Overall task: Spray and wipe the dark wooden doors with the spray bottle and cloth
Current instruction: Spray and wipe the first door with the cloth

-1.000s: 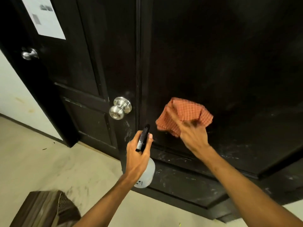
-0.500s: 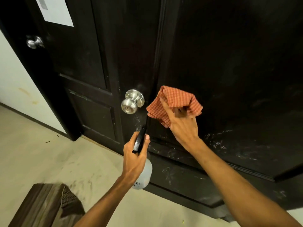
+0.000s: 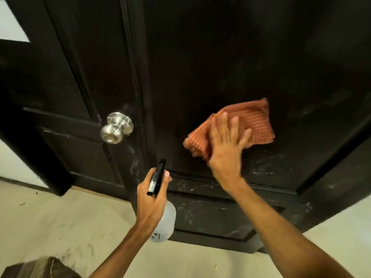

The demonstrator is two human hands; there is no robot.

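Note:
Two dark wooden doors fill the view: a right door (image 3: pixel 230 57) and a left door (image 3: pixel 66 77) with a silver round knob (image 3: pixel 115 128). My right hand (image 3: pixel 225 146) presses an orange checked cloth (image 3: pixel 255 123) flat against the right door's lower panel, fingers spread straight over it. My left hand (image 3: pixel 150 199) grips a translucent white spray bottle (image 3: pixel 165 221) by its black trigger head, nozzle pointing up toward the door, just below and left of the cloth. Whitish streaks mark the door under the cloth.
A beige floor (image 3: pixel 50 227) runs along the doors' base. A brown woven object (image 3: pixel 40 267) lies at the bottom left corner. A white paper (image 3: pixel 12 27) is stuck high on the left door. Pale wall shows at the far left.
My right hand moved the cloth from near the door's left edge rightward and now lies flat on it with fingers spread. The spray bottle stays in my left hand, little moved.

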